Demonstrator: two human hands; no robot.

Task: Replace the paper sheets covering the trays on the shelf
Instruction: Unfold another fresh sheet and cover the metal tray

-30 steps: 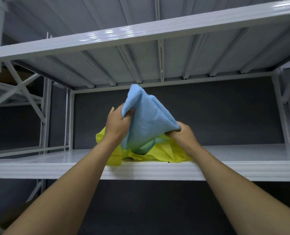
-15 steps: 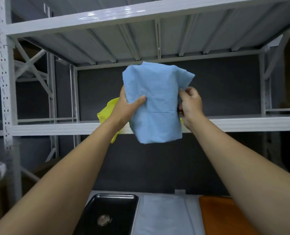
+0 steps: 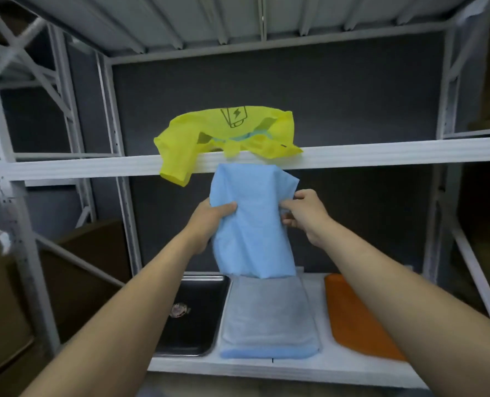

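A folded light-blue sheet hangs in the air between the two shelf levels. My left hand grips its left edge and my right hand pinches its right edge. On the lower shelf stand three trays side by side: a bare black tray on the left, a middle tray under a grey-blue sheet, and an orange tray on the right, partly hidden by my right forearm. A yellow bag with more blue sheet inside lies on the upper shelf.
The rack has white metal posts and diagonal braces on both sides, with a dark back wall. Brown cardboard boxes stand to the left of the rack. A small round object lies in the black tray.
Both hands have brought the blue sheet out of the yellow bag and down below the upper shelf. My view has tilted downward, showing the lower shelf's trays.
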